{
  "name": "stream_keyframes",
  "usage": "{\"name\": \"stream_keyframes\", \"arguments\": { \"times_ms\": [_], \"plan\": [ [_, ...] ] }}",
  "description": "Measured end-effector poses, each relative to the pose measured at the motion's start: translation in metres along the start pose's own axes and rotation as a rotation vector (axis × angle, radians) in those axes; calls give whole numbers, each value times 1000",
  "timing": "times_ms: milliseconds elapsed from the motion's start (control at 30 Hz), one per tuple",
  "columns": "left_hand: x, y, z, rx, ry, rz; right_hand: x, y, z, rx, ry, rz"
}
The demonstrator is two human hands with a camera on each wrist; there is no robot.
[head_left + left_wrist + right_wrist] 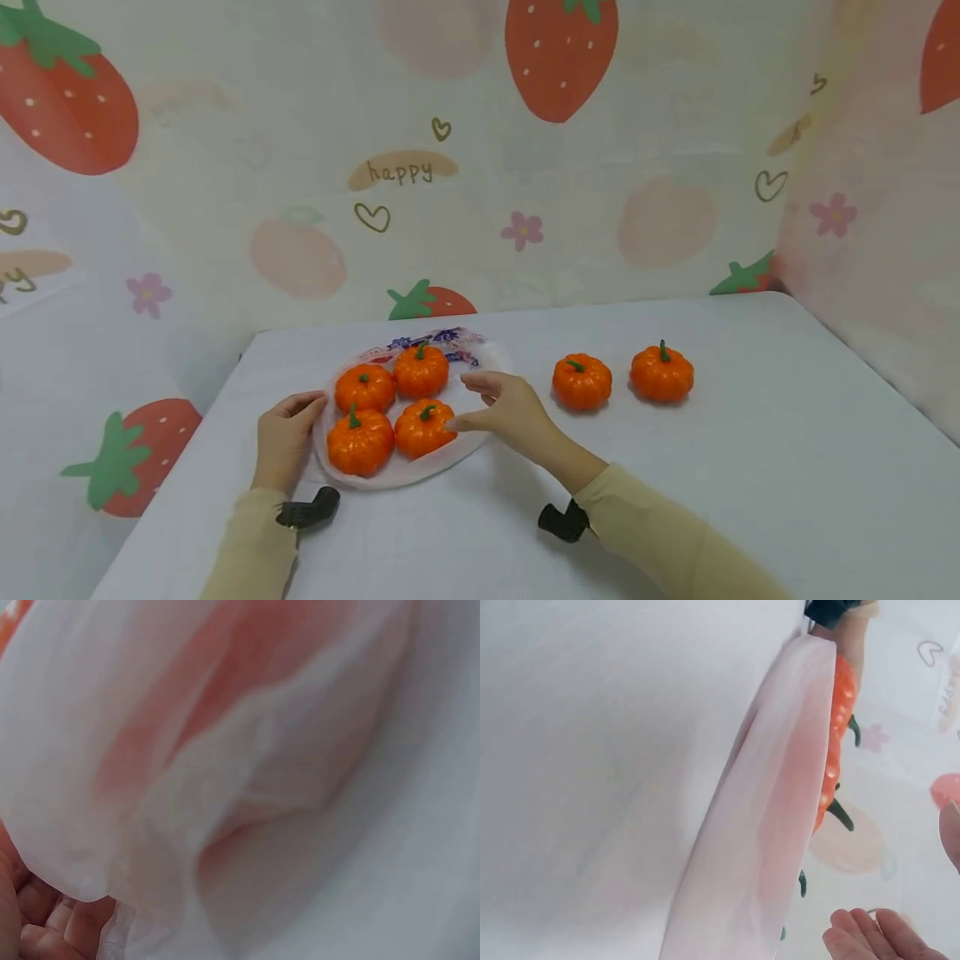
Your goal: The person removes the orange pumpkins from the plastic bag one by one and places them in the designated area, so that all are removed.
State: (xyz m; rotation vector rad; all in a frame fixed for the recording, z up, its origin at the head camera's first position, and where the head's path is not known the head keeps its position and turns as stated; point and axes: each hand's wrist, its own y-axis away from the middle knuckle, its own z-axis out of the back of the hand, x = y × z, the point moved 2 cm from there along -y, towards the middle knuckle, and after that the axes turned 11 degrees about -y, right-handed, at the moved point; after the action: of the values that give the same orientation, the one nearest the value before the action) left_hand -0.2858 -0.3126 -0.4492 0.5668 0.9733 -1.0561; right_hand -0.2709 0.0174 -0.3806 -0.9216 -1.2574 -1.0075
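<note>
Several small orange pumpkins with green stems, among them the front right pumpkin (420, 435), sit in a wide-mouthed white plastic bag (397, 477) with red and blue print at its far side. At the bag's left rim, my left hand (285, 433) pinches the thin plastic. In the left wrist view its curled fingers (56, 922) show beside the translucent film. My right hand (517, 412) hovers over the bag's right side, thumb and fingers apart with nothing between them. The thumb tip is beside the front right pumpkin; whether they touch I cannot tell.
Two more pumpkins stand on the white table to the right of the bag, a nearer pumpkin (582, 383) and a farther pumpkin (662, 375). Behind the table hangs a fruit-patterned curtain (465, 250), which also runs along both sides.
</note>
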Motion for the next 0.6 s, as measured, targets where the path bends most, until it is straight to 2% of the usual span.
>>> {"name": "stream_keyframes", "arguments": {
  "times_ms": [200, 600],
  "plan": [
    [0, -1, 0, 6, 5, 13, -2, -8, -14, 29, 5, -20],
    [3, -3, -2, -3, 45, 4, -8, -24, -34, 55, 152, -72]
  ]
}}
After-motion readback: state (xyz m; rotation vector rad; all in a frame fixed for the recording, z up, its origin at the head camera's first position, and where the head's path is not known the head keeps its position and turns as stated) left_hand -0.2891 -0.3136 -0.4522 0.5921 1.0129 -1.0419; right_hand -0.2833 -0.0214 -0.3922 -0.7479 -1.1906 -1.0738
